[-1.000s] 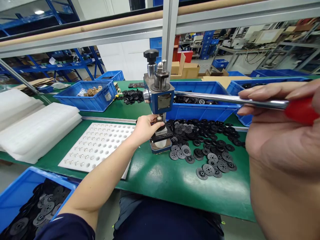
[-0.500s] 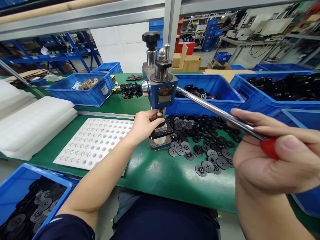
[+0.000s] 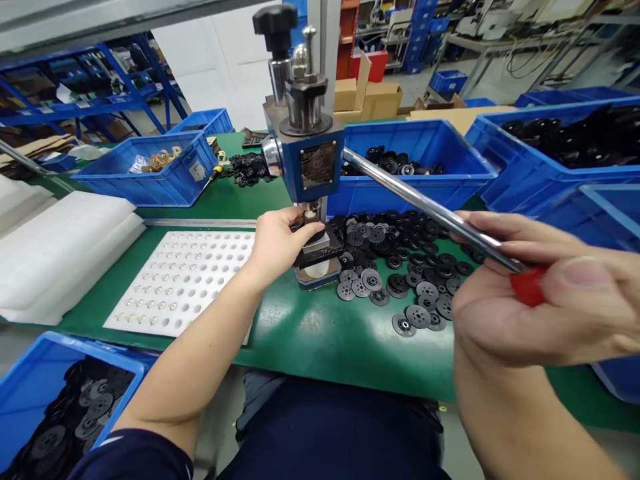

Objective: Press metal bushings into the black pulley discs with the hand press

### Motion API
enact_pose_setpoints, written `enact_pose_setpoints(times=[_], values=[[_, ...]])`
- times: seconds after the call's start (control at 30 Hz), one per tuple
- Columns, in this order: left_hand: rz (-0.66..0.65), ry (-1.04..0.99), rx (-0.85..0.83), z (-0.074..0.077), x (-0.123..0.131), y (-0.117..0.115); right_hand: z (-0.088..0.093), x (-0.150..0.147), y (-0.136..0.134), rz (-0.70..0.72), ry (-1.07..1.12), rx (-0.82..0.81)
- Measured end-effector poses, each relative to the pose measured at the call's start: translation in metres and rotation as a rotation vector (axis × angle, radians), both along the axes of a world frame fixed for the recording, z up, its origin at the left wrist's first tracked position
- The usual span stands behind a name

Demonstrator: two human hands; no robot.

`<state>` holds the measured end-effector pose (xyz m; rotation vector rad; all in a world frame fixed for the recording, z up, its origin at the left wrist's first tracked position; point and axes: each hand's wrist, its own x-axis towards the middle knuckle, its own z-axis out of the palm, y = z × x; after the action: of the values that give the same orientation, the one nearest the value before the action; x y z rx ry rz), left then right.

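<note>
A blue arbor press (image 3: 305, 153) with a black star knob stands on the green bench. My left hand (image 3: 280, 243) reaches to its base, thumb and fingers closed around a small black round part (image 3: 314, 233) beneath the ram. Most of that part is hidden by the fingers and ram. My right hand (image 3: 545, 293) is wrapped around the red grip (image 3: 528, 285) of the steel press lever (image 3: 425, 207), which slopes down to the right. Beside the press lie many loose black discs (image 3: 417, 315). Left of it, a white foam tray (image 3: 220, 263) holds small shiny parts in some of its holes.
Blue bins of black parts stand behind the press (image 3: 400, 190), at the right (image 3: 565, 180) and at the lower left (image 3: 115, 360). Another blue bin (image 3: 145, 190) holds brass-coloured pieces. White foam sheets (image 3: 70, 253) are stacked at the left. A yellow-handled screwdriver (image 3: 216, 172) lies near it.
The camera view has shifted, so the press sits further left and higher. The lever slopes slightly more steeply, with my right hand still on its grip. My left hand remains at the press base.
</note>
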<state>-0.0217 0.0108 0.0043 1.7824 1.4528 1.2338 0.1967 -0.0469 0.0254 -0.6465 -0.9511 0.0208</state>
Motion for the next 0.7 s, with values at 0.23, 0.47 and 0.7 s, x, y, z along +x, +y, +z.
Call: enact_pose_setpoints(times=[0.23,0.47,0.7], values=[[0.044,0.043,0.02,0.004,0.002,0.0,-0.024,0.001,0.01,-0.136,-0.042,0.081],[0.14,0.054,0.031,0.006,0.006,-0.004,-0.008,0.002,-0.002,-0.053,-0.131,-0.005],[0.123,0.073,0.047,0.002,0.008,-0.002,-0.022,0.004,-0.003,-0.019,-0.12,-0.055]])
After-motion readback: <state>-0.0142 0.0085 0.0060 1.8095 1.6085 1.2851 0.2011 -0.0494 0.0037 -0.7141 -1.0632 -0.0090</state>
